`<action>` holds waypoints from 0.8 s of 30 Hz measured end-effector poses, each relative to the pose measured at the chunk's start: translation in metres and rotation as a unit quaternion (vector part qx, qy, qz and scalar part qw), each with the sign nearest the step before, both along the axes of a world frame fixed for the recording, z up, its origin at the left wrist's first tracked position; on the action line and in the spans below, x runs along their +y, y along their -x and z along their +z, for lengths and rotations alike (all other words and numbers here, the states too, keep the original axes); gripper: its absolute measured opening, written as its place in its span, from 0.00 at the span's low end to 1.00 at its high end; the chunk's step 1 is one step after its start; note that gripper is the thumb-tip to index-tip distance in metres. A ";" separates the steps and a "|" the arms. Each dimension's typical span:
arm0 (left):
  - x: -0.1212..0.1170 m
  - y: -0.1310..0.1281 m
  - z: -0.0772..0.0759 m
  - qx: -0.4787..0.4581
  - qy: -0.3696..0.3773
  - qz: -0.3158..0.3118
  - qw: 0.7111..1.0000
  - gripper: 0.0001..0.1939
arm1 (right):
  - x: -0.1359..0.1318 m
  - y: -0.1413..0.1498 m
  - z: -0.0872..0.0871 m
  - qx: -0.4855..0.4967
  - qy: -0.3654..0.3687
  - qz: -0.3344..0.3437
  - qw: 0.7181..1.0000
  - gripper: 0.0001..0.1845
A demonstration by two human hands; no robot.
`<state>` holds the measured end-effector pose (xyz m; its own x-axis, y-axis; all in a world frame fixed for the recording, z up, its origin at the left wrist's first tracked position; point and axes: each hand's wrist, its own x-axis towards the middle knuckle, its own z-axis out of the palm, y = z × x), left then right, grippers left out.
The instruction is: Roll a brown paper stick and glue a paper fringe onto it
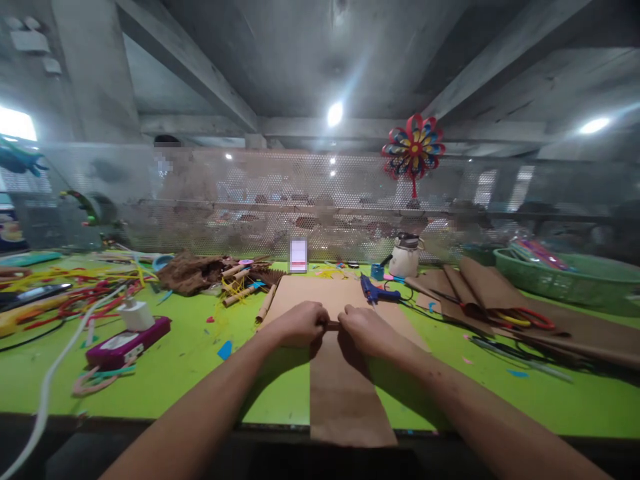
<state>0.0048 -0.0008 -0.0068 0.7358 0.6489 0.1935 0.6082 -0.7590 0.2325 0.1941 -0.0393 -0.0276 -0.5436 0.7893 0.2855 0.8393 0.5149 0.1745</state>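
Note:
A long strip of brown paper (345,393) runs from the table's near edge toward me and away, lying over a larger brown sheet (320,293). At its far end the strip is rolled into a tight tube (333,325). My left hand (300,323) and my right hand (367,330) are both closed on that roll, one at each end, knuckles up and nearly touching. Finished brown paper rolls (265,305) lie just left of the sheet.
A blue glue gun (373,291) lies right of my hands, a white pot (404,257) behind it. Brown paper sheets with red-handled scissors (520,317) and a green basket (565,280) fill the right. Left: a purple box (127,343) with charger, coloured scraps. Mesh screen behind.

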 end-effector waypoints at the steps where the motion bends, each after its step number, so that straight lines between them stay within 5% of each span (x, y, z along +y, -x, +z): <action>1: 0.001 -0.001 0.001 -0.020 0.034 -0.003 0.999 0.10 | 0.000 0.001 0.001 0.013 0.002 -0.004 1.000 0.09; 7: 0.015 -0.002 -0.001 -0.098 0.098 -0.007 0.990 0.23 | 0.000 0.008 0.006 0.059 -0.017 -0.025 0.998 0.10; 16: 0.017 0.007 0.007 -0.058 0.213 -0.011 0.975 0.23 | -0.004 0.014 0.011 0.071 -0.033 -0.018 0.997 0.07; 24: 0.004 0.013 0.015 -0.132 0.357 -0.034 0.924 0.18 | 0.004 0.015 0.005 0.121 -0.084 0.024 0.989 0.09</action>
<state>-0.0078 0.0034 0.0085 0.7681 0.6343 -0.0877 0.4151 -0.3889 0.8225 0.1793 -0.0356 -0.0227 -0.4781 0.6949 0.5371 0.8427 0.5353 0.0576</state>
